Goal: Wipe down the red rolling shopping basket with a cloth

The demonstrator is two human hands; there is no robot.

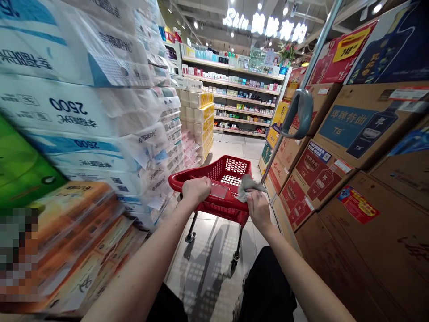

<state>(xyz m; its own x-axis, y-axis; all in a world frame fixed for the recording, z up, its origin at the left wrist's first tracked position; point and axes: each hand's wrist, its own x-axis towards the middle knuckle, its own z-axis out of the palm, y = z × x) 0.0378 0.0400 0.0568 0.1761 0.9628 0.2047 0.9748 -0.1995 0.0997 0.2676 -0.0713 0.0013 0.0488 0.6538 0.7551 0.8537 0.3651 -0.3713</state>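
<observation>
A red plastic shopping cart point(214, 210) with a perforated basket stands in front of me on thin metal legs with wheels. My left hand point(197, 190) is closed around the left part of its handle. Pinched in my right hand point(258, 206) is a crumpled grey cloth point(246, 187), pressed against the right end of the handle. Just beyond the cloth, a slanting metal pole point(318, 49) with a grey plastic loop grip point(299, 114) rises to the upper right. Its lower end is partly hidden near my right hand.
Tall stacks of wrapped tissue packs point(77, 103) line the aisle's left side. Cardboard cartons point(355, 120) are piled on the right. Ahead lie floor tiles point(231, 138) and shelves point(231, 80) of small boxes and bottles. Orange packs point(80, 210) sit low at left.
</observation>
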